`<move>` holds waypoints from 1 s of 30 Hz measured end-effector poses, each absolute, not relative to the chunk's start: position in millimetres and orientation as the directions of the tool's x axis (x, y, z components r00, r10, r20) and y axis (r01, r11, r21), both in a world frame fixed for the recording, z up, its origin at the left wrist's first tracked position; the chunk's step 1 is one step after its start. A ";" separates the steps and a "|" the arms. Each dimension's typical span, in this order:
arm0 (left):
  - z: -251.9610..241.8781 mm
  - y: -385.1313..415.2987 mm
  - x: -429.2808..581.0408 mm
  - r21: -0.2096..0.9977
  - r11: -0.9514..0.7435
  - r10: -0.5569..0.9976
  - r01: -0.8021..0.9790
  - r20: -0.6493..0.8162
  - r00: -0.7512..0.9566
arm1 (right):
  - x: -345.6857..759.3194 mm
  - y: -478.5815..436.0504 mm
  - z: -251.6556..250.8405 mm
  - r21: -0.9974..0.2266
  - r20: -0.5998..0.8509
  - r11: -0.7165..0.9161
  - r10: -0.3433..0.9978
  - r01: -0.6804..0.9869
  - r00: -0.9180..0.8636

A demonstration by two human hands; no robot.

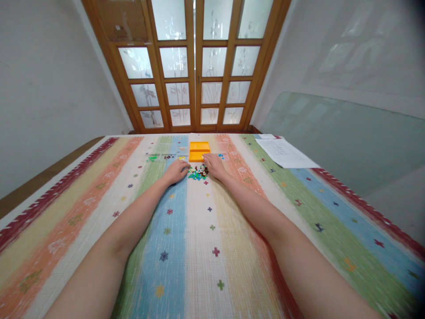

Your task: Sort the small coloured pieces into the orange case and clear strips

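A small heap of mixed coloured beads (pixel 198 172) lies on the striped tablecloth (pixel 199 248), far out in front of me. My left hand (pixel 176 170) rests on the cloth at the heap's left edge, fingers curled toward the beads. My right hand (pixel 214 164) lies at the heap's right edge, fingers bent down onto it. Whether either hand pinches a bead is too small to tell. Just beyond the heap stands an orange tray (pixel 199 150). Clear compartments (pixel 162 157) beside it hold sorted green, dark and yellow beads.
A printed white sheet of paper (pixel 285 152) lies at the far right of the table. A glass pane (pixel 348 137) leans along the right wall. Wooden doors with frosted panes (pixel 192 66) stand behind the table's far edge.
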State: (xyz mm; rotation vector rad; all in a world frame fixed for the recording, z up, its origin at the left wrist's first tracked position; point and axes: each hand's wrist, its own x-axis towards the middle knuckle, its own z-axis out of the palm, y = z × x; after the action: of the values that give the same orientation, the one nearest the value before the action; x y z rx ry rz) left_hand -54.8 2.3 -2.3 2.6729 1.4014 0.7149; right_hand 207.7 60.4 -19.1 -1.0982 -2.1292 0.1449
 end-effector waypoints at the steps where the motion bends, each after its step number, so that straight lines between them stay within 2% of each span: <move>1: -2.6 2.2 -54.4 0.239 -0.597 0.784 0.766 0.375 0.494 | 208.2 61.9 -20.5 -0.409 0.557 0.627 0.747 0.663 -0.363; 9: -2.7 -0.8 -50.2 0.212 -0.635 0.758 0.743 0.354 0.547 | 209.3 61.1 -18.8 -0.401 0.577 0.632 0.737 0.664 -0.353; 13: -2.3 -1.0 -49.7 0.221 -0.658 0.739 0.720 0.370 0.563 | 204.4 50.9 -12.3 -0.348 0.545 0.686 0.703 0.639 -0.458; 19: -6.6 7.7 -61.5 0.284 -0.542 0.816 0.791 0.402 0.414 | 188.3 32.9 -9.3 -0.239 0.426 0.820 0.569 0.519 -0.703; 23: -10.2 12.5 -69.6 0.313 -0.480 0.847 0.820 0.409 0.339 | 185.2 33.2 -13.6 -0.230 0.369 0.821 0.570 0.522 -0.734; 30: -9.8 12.0 -68.3 0.323 -0.505 0.839 0.800 0.399 0.369 | 184.4 36.0 -15.9 -0.245 0.388 0.820 0.571 0.517 -0.723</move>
State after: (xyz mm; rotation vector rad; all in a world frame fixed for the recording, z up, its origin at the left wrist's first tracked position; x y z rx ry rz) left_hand -68.3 12.0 -9.8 2.5371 1.5226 0.8094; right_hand 184.4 36.0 -15.9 -0.8090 -2.5512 0.1643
